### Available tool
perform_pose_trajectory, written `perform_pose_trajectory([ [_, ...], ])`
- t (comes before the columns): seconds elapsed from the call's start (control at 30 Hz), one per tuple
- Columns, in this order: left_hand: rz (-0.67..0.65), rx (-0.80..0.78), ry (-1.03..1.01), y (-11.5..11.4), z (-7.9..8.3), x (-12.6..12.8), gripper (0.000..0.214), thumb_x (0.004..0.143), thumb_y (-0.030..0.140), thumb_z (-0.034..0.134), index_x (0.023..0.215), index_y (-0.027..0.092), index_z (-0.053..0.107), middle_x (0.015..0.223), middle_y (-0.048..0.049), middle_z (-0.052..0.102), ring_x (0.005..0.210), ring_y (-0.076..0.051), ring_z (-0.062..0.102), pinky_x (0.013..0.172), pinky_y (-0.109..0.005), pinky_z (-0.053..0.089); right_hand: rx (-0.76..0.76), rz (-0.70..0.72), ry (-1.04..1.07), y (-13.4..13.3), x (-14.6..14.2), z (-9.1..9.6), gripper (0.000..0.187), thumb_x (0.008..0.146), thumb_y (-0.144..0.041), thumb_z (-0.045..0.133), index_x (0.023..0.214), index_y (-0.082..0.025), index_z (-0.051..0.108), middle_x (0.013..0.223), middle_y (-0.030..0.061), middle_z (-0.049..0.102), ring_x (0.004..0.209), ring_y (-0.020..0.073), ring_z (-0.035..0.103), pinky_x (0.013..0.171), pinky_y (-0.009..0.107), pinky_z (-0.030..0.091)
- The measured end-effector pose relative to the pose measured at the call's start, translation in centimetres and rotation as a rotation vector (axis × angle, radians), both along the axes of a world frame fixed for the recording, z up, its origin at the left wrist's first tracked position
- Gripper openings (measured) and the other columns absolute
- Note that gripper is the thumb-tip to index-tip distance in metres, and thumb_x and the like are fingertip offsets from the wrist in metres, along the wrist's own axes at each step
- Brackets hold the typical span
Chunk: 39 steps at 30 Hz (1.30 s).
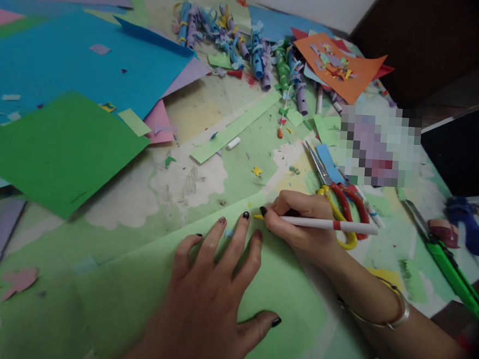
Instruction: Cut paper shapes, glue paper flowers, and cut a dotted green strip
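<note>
My left hand [211, 287] lies flat with fingers spread on a light green paper sheet [141, 293], pressing it to the table. My right hand [298, 219] is closed on a white pen with a red band [330, 224], its yellow tip touching the sheet's upper edge just beyond my left fingertips. A thin bangle circles my right wrist.
Scissors with red and yellow handles [337, 194] lie right behind my right hand. A green utility knife [450, 268] sits at the right. Blue [67, 63], green [56, 150] and orange [338, 63] sheets, curled paper rolls [241, 43] and a light green strip [235, 130] cover the table.
</note>
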<state>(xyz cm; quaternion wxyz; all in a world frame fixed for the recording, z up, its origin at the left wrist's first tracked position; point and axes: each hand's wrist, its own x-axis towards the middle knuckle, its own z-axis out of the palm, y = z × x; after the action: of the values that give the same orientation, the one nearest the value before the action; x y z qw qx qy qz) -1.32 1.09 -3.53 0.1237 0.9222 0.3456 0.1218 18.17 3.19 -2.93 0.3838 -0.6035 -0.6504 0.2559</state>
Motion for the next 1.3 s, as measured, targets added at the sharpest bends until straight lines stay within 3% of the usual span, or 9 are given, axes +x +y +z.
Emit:
perform_pose_trajectory([
  [0.47, 0.005, -0.005, 0.012, 0.04, 0.08, 0.06, 0.072, 0.084, 0.07, 0.039, 0.136, 0.021, 0.049, 0.147, -0.0088, 0.043, 0.128, -0.036, 0.039, 0.096, -0.053, 0.021, 0.0, -0.029, -0.045, 0.09, -0.03, 0.02, 0.033, 0.079, -0.018, 0.061, 0.055, -0.019, 0.039, 0.049, -0.007, 0.038, 0.046, 0.0055, 0.032, 0.043, 0.02, 0.027],
  [0.8, 0.016, -0.013, -0.021, 0.08, -0.09, 0.06, 0.072, 0.082, 0.071, 0.042, 0.134, 0.022, 0.051, 0.148, -0.0076, 0.043, 0.128, -0.036, 0.039, 0.097, -0.053, 0.02, 0.009, 0.002, 0.002, 0.05, -0.14, 0.02, 0.032, 0.073, -0.007, 0.057, 0.054, -0.019, 0.034, 0.049, -0.008, 0.033, 0.047, 0.0048, 0.029, 0.043, 0.02, 0.024],
  [1.3, 0.047, -0.037, -0.017, -0.04, -0.01, 0.27, 0.076, 0.077, 0.074, 0.047, 0.135, 0.024, 0.05, 0.148, -0.005, 0.042, 0.129, -0.034, 0.038, 0.098, -0.052, 0.021, -0.006, -0.011, -0.009, -0.02, -0.1, 0.03, 0.032, 0.078, -0.013, 0.061, 0.055, -0.018, 0.038, 0.049, -0.0075, 0.037, 0.046, 0.0046, 0.032, 0.043, 0.019, 0.027],
])
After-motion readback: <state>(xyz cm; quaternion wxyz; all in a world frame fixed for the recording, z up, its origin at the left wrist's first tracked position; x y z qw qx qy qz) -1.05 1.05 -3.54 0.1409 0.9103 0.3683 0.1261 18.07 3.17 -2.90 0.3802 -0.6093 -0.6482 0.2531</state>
